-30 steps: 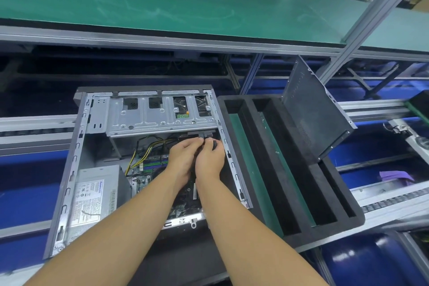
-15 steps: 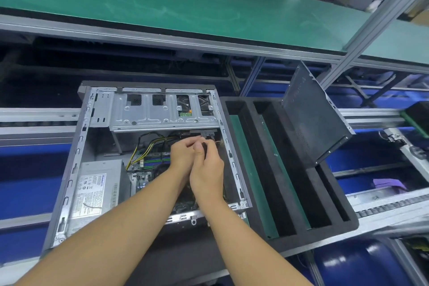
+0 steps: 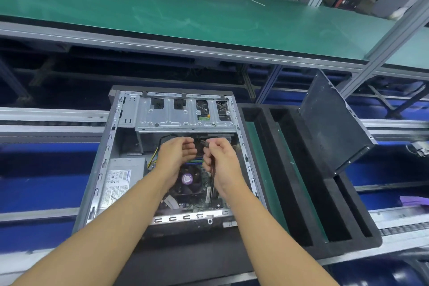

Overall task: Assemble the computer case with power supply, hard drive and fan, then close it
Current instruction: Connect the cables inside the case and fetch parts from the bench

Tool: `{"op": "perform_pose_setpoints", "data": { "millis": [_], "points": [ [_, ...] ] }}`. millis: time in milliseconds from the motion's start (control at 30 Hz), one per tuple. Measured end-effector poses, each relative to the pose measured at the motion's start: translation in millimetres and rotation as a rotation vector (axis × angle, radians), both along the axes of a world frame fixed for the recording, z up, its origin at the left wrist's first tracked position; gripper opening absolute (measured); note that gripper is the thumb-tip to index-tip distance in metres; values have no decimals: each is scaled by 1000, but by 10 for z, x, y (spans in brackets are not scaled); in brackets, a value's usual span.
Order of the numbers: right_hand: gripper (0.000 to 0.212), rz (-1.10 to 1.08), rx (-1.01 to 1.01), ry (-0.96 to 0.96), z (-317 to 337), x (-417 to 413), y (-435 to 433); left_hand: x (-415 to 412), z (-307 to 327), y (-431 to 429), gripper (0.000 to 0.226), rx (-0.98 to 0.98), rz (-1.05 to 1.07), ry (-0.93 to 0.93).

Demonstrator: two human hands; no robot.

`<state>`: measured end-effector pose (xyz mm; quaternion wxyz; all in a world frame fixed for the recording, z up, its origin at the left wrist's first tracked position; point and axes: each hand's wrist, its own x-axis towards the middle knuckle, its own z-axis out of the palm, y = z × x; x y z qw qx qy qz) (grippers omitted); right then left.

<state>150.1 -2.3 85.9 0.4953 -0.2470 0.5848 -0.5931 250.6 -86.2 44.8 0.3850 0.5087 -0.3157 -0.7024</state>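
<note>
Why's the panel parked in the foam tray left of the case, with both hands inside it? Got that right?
Not left: the head view shows the panel leaning in the foam tray right of the case. Left hand and right hand are inside it.

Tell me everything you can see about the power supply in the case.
The power supply is a grey metal box with a white printed label on top. It lies flat in the near left corner of the open case, against its left wall. Yellow and black wires leave its far right side.
</note>
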Motion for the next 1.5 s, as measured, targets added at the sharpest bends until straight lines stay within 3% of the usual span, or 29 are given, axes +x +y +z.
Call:
{"op": "perform_pose_setpoints", "data": {
  "millis": [167,333,400,567,700,833,1000,1167,1500],
  "points": [
    [15,92,-73,-428,-5,100,-11,160,-33,40,20,35,7,-19],
    [15,160,-65,-581,-28,49,-78,150,-19,45,19,30,-14,-44],
    [14,113,-38,-433,-83,11,-113,162,-23,46,19,6,10,-98],
    [14,79,166,518,-257,41,-175,210,-51,39,21,-94,96,-251],
    [21,171,274,800,-386,111,-231,207,-118,42,26,-120,25,-396],
    [25,187,342,890,-373,91,-340,192,-167,53,27,-159,-136,-626],
    [35,245,441,872,-375,55,-491,177,-147,75,36,-164,-260,-682],
    [20,243,515,858,-457,44,-636,160,-133,70,35,-153,-311,-753],
    [20,111,517,857,-669,87,-764,141,-102,92,25,-71,-426,-889]
  ]
}}
